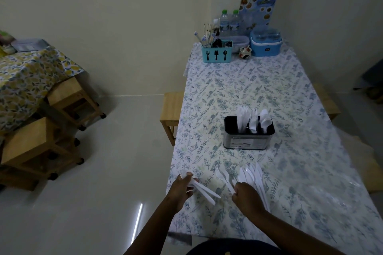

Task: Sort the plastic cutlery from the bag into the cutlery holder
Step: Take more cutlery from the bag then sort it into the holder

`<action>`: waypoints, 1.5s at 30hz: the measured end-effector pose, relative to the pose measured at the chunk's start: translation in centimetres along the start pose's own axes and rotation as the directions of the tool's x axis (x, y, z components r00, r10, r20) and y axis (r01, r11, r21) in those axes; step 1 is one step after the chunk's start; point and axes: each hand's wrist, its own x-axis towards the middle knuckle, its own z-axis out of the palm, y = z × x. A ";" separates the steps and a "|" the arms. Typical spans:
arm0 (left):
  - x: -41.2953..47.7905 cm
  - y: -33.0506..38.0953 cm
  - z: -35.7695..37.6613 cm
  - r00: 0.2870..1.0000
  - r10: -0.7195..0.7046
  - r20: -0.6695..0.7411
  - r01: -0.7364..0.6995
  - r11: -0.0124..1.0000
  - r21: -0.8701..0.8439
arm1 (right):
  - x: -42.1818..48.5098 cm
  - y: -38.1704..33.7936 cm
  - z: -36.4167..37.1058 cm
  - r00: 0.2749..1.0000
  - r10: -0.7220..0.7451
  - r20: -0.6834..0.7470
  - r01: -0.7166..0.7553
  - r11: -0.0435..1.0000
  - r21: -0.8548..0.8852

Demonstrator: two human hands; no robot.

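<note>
Fingers (187,182) of the left hand (179,189) clasp a white plastic cutlery bundle (205,191) while the right hand (246,194), knuckles up, pinches a white plastic fork (222,176).

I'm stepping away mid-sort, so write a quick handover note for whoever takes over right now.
Left hand grips a bundle of white cutlery.
Right hand pinches a fork by its handle.
Done: the cutlery holder already has sorted cutlery standing in separate slots.
Left: the held pieces and the loose knives lying on the tablecloth.
</note>
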 end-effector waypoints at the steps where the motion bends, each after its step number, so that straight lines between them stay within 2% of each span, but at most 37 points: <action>1: 0.1 0.0 0.1 1.000 0.001 0.008 -0.001 1.000 0.004 | -0.2 0.0 0.1 1.000 -0.023 0.007 0.023 1.000 -0.008; 4: 0.2 0.0 0.2 1.000 -0.001 0.008 0.001 0.999 0.033 | -0.4 0.1 0.2 0.997 -0.072 0.035 0.074 0.996 -0.043; 7: 0.3 0.0 0.3 1.000 -0.003 -0.008 0.004 0.998 0.060 | -0.4 0.0 -0.2 0.998 -0.054 0.041 0.054 0.999 0.010; 10: 0.5 0.0 0.6 1.000 -0.019 -0.022 0.021 0.996 0.090 | -0.7 -0.7 -1.0 0.997 -0.053 -0.046 0.062 0.975 0.215; 14: 0.4 0.1 1.3 0.999 -0.047 -0.006 0.047 0.998 0.049 | -1.2 -2.0 -2.0 0.991 -0.129 -0.023 0.128 0.914 0.386; 18: 0.2 0.3 2.1 0.995 -0.018 0.098 0.025 0.997 -0.069 | -1.5 -2.5 -2.1 0.981 -0.194 -0.016 0.185 0.901 0.392; 24: -0.1 1.0 3.1 0.978 0.016 0.207 0.022 0.983 -0.181 | -1.6 -2.2 -2.8 0.977 -0.209 -0.042 0.209 0.906 0.368; 28: 0.3 0.9 3.3 0.978 -0.002 0.211 0.046 0.978 -0.202 | -1.6 -2.2 -3.1 0.977 -0.206 -0.060 0.213 0.905 0.367; 34: -0.7 1.3 4.0 0.975 0.023 0.222 0.005 0.992 -0.127 | -1.7 -2.2 -3.6 0.969 -0.241 -0.055 0.245 0.904 0.352; 39: -0.6 1.3 4.0 0.976 0.027 0.217 0.013 0.984 -0.180 | -1.9 -2.3 -3.8 0.970 -0.241 -0.020 0.232 0.905 0.358; 45: -0.5 1.2 4.0 0.987 0.022 0.157 0.009 0.981 -0.195 | -2.3 -2.8 -4.6 0.991 -0.128 -0.034 0.126 0.833 0.538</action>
